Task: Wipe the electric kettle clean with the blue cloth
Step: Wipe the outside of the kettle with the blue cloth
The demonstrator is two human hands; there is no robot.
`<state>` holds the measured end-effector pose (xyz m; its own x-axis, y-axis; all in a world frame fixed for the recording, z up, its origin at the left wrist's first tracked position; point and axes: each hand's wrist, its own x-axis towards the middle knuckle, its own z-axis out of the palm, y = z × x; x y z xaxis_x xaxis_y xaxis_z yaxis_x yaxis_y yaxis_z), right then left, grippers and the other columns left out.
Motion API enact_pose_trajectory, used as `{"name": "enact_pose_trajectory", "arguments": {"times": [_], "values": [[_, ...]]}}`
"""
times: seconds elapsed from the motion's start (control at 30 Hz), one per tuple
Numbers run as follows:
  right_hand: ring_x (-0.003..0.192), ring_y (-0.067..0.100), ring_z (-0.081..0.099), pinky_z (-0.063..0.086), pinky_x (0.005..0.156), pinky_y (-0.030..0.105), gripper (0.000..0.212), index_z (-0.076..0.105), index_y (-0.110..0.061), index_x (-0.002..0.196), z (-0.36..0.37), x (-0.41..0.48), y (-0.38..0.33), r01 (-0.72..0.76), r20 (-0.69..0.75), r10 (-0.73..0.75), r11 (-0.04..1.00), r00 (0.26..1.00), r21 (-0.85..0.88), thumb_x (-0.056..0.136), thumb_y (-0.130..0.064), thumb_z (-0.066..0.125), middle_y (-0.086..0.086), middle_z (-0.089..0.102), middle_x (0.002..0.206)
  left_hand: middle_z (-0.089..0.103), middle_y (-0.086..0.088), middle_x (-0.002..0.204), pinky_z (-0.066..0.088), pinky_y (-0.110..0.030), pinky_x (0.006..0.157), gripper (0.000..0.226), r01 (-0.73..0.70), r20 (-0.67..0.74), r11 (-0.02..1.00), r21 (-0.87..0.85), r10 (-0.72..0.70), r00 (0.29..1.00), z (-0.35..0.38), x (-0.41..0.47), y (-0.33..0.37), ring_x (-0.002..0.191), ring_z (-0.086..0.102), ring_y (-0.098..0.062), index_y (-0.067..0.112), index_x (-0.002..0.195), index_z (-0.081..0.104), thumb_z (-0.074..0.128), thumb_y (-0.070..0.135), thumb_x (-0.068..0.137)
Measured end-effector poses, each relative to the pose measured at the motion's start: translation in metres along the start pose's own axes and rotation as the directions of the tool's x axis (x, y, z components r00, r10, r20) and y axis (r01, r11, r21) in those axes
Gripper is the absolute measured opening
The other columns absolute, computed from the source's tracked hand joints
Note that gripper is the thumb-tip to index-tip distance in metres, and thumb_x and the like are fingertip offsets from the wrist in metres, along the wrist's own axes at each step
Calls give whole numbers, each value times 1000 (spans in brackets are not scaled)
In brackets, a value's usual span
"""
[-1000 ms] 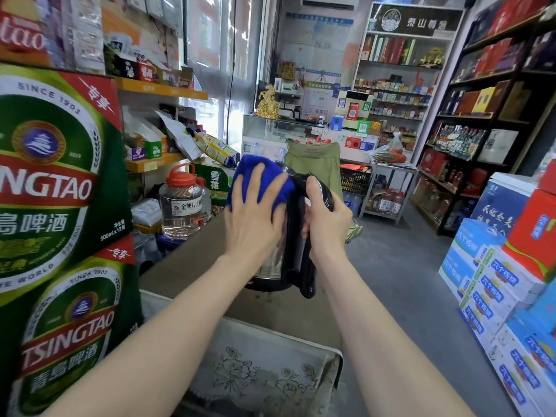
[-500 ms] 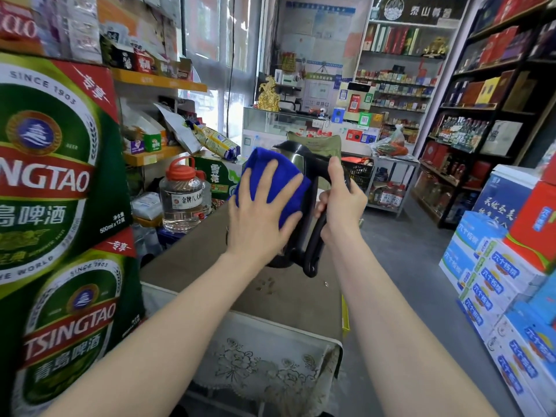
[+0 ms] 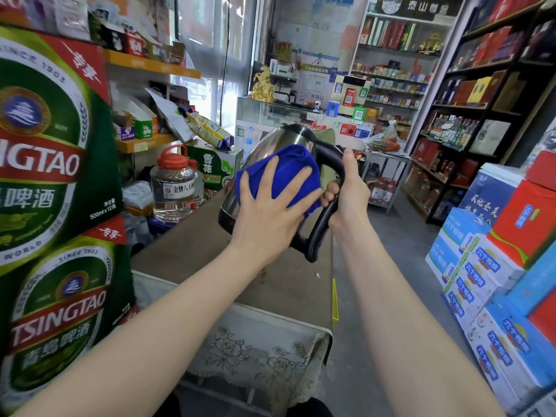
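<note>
left hand (image 3: 264, 212) lies flat with its fingers spread, palm pressing the blue cloth (image 3: 282, 173) against the side of the electric kettle (image 3: 270, 145); it does not grasp the cloth, only pins it to the metal. right hand (image 3: 346, 188) is closed around the kettle's black handle (image 3: 325, 212), thumb up along the top curve and fingers curled through the loop. the kettle is held up in the air above the desk (image 3: 192, 251), tilted so its top leans away from the person and its dark base (image 3: 225, 219) points down and to the left. its steel body shows above and to the left of the cloth, and the cloth covers most of the side facing the camera, bunched in folds near the handle. both bare forearms reach in from the bottom edge.

on the desk's left end stands a clear jar with a red lid (image 3: 176, 188), well apart from the kettle. green beer cartons (image 3: 51, 164) are stacked at the far left. a lace-patterned cover (image 3: 255, 356) hangs over the near end of the desk. blue and red boxes (image 3: 496, 266) are piled on the floor at the right.
</note>
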<state>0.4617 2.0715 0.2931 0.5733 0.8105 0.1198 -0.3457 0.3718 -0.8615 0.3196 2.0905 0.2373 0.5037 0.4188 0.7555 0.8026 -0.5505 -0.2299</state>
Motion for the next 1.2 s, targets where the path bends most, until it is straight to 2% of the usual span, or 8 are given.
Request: {"name": "enact_pose_trajectory", "arguments": {"times": [0.13,0.27,0.53,0.77,0.87,0.97,1.1,1.2], "values": [[38,12,32,29,36,23,34,62,-15,94,-4,3,-6,16,76,-15,1000,997,-12,91,-48,69,-2,35,47,13,4,165,33,-63,108,56,168,-6,950,-263,-176,984,-11,15,-17,148,16,-41,45,151,19,35,47,97],[36,12,32,27,36,24,45,66,-6,118,-13,3,-7,45,185,-31,997,982,-68,93,-44,67,-2,36,45,18,4,163,31,-51,115,55,447,170,509,-736,-500,849,-3,16,-40,146,28,-22,41,153,13,27,50,100],[36,13,30,24,39,26,30,72,-10,104,-19,-3,1,88,350,-31,985,936,-150,97,-37,62,-1,35,43,40,3,152,39,-52,109,76,559,447,40,-828,-554,703,0,7,-60,131,48,-25,39,152,17,33,73,86],[59,17,51,45,65,35,19,71,-34,87,-7,6,-20,350,465,-102,802,879,-485,89,-53,70,-5,57,61,44,0,147,37,-41,110,58,531,462,-73,-844,-604,650,4,5,-63,128,48,-20,33,151,23,27,58,99],[52,17,39,34,54,31,27,66,-23,77,-4,8,-20,258,369,-99,873,924,-414,88,-47,75,0,44,57,27,1,158,30,-36,111,59,542,384,51,-839,-650,656,2,4,-53,140,36,-21,30,155,16,25,53,101],[50,15,29,25,50,31,34,62,-13,86,-5,9,-10,196,262,-114,931,958,-309,86,-43,77,2,33,59,14,3,162,32,-45,115,59,494,150,428,-757,-621,769,-6,0,-32,143,30,-25,31,155,13,27,49,101],[46,17,28,23,46,32,38,59,-13,82,-1,8,-2,182,167,-141,947,976,-265,83,-45,80,5,32,57,19,-6,163,21,-60,117,58,219,-63,900,-376,-261,963,3,-20,-3,148,14,-42,29,152,28,36,47,98],[45,18,30,24,45,30,34,63,-22,66,-5,6,-1,202,170,-161,944,972,-261,82,-47,79,5,34,53,37,-3,157,24,-71,107,49,-129,-132,983,-131,111,985,11,-27,-8,145,22,-47,31,143,47,46,46,96]]}}
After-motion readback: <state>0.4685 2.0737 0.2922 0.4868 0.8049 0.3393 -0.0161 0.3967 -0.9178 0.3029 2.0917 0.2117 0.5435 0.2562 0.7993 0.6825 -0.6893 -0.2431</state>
